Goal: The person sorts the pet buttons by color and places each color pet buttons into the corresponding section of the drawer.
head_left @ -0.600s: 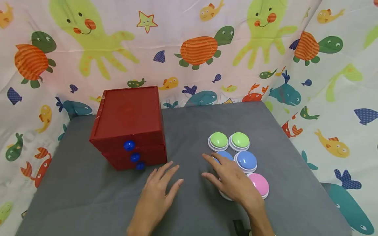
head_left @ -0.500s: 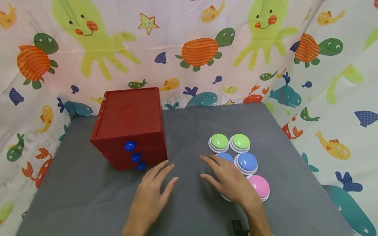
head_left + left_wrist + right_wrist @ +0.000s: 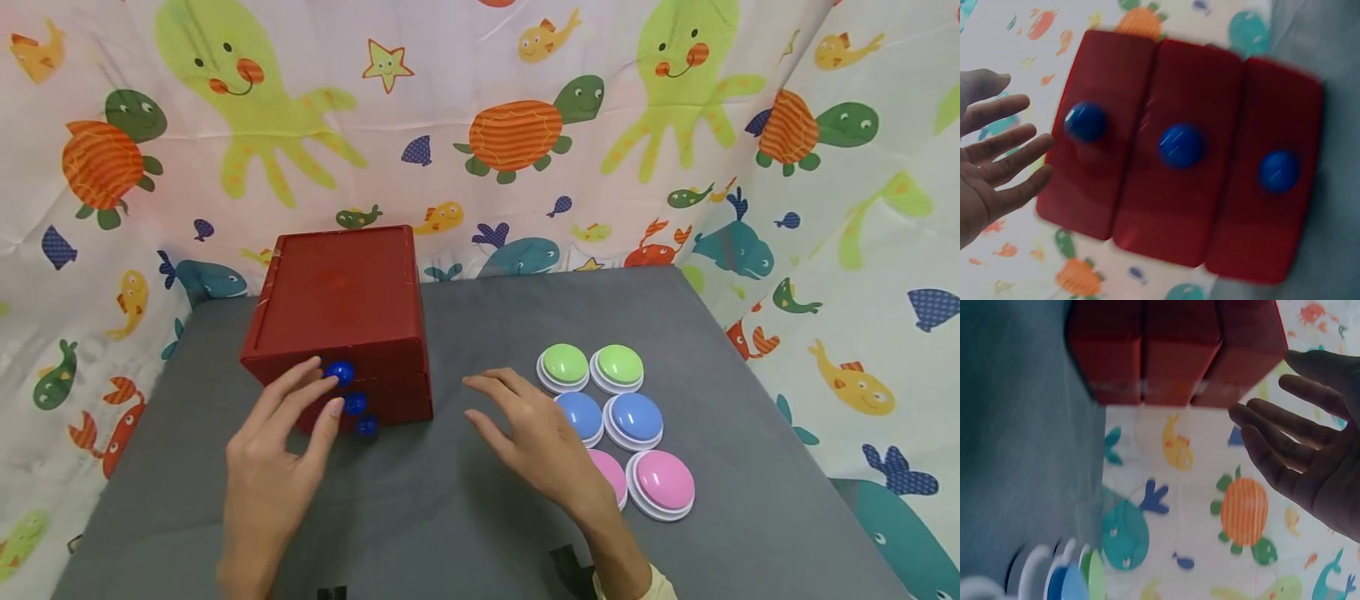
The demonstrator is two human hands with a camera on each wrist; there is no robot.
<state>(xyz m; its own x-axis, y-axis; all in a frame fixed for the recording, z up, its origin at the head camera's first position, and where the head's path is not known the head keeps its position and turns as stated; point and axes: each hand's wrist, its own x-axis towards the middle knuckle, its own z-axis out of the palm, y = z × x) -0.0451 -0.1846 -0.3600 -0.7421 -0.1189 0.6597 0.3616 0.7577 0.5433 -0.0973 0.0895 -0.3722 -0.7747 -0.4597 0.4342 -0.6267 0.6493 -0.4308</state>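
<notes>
A dark red drawer box (image 3: 341, 292) stands at the left of the table, its three drawers stacked. Each drawer front bears a round blue knob, the top knob (image 3: 341, 372) among them. My left hand (image 3: 277, 467) hovers in front of the box with fingers spread, near the knobs in the head view. The left wrist view shows that hand (image 3: 997, 153) apart from the middle knob (image 3: 1182, 145), holding nothing. To the right of the box my right hand (image 3: 536, 437) hangs above the table, fingers loosely extended and nothing in them.
Push buttons with white bases stand in pairs at the right: green (image 3: 565, 363), blue (image 3: 636, 416) and pink (image 3: 664, 481). A grey cloth (image 3: 480, 333) covers the table. Behind and beside it hangs a curtain (image 3: 442, 75) printed with sea animals.
My left hand has moved left and up toward the box's drawer fronts. My right hand has shifted left, away from the buttons, uncovering the left pink one. The view has shifted slightly.
</notes>
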